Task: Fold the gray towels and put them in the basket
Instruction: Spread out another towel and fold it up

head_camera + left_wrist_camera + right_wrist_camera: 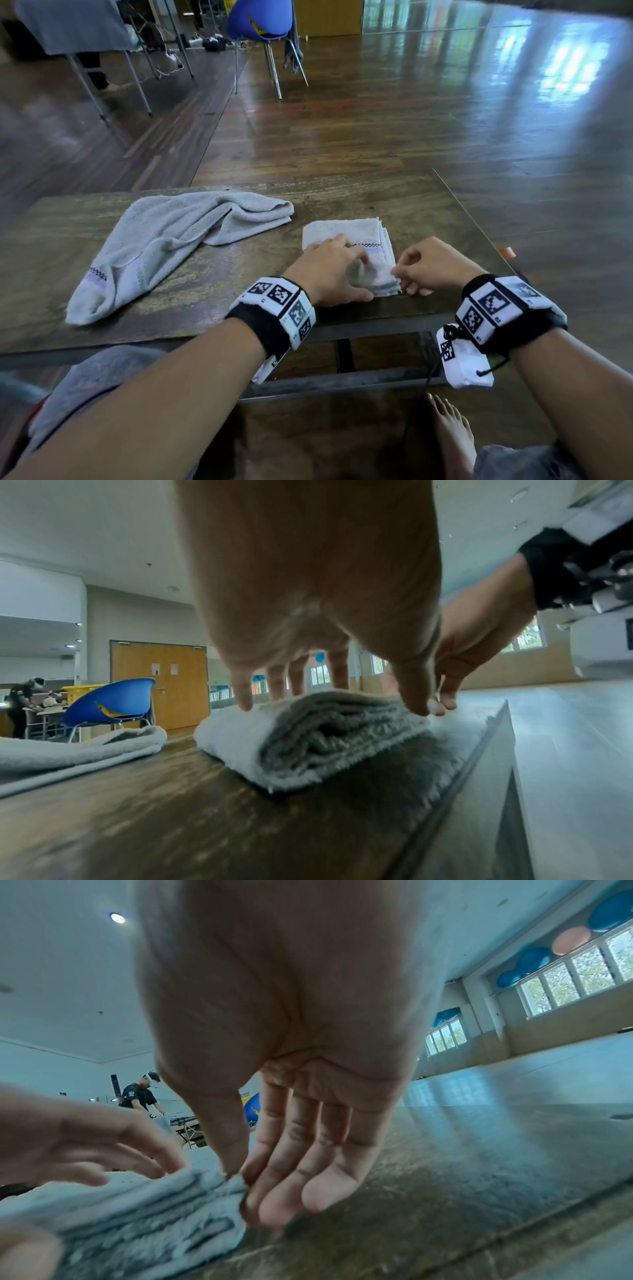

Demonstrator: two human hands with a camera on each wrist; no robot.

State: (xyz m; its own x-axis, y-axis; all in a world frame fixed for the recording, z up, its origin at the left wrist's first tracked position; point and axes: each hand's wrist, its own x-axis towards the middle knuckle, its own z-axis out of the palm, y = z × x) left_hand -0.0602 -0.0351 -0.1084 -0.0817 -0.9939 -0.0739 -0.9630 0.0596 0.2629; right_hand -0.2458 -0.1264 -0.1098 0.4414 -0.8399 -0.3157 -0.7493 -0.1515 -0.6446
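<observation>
Two gray towels lie on our wooden table [394, 202]. Our left hand [330, 270] rests on top of the folded towel [346, 236] with fingers spread out. Our right hand [433, 265] pinches that towel's near corner with thumb and finger. Left of it, the loose towel [164, 240] lies rumpled

folded towel [346, 236]: pale gray, black-and-white checked band over a lilac stripe | loose towel [171, 240] at 10 o'clock: same gray, checks, lilac | table [411, 212]: dark brown, worn pale streaks | wristbands [274, 308]: black, white tags with black squares | chair [260, 20] at 12 o'clock: blue
</observation>
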